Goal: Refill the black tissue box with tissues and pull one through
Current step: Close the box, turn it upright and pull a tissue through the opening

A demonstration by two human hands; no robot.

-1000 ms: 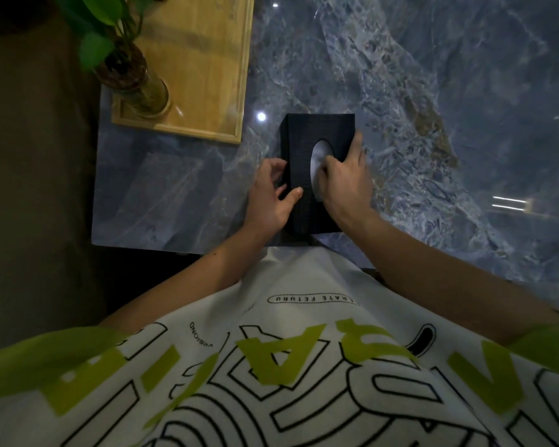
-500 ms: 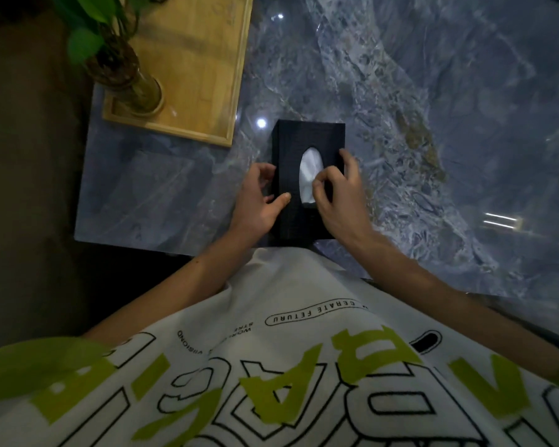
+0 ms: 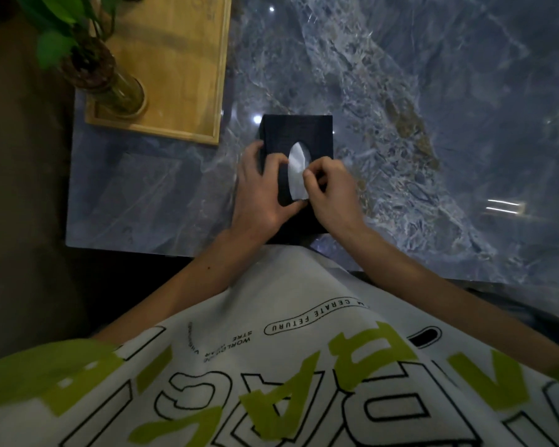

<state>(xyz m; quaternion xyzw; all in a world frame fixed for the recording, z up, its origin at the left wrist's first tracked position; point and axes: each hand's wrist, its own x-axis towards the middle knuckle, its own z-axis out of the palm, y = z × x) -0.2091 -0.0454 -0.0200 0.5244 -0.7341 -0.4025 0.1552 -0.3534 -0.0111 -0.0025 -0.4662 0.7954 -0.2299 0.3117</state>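
The black tissue box (image 3: pixel 299 130) lies flat on the marble table, near its front edge. White tissue (image 3: pixel 297 171) shows through the oval slot in the box's top. My left hand (image 3: pixel 259 195) grips the box's left side, its thumb lying across the near top and its fingers curled over the left edge. My right hand (image 3: pixel 331 191) rests on the right half of the box, with its curled fingertips pinching the tissue at the slot's right rim.
A wooden tray (image 3: pixel 175 66) sits at the back left and carries a glass vase with a green plant (image 3: pixel 110 75). The blue-grey marble table (image 3: pixel 433 124) stretches away to the right. Its front edge runs just below my wrists.
My right hand's fingers have drawn in from the box's right top to the slot's rim and now pinch the tissue. My left hand has slid further onto the box.
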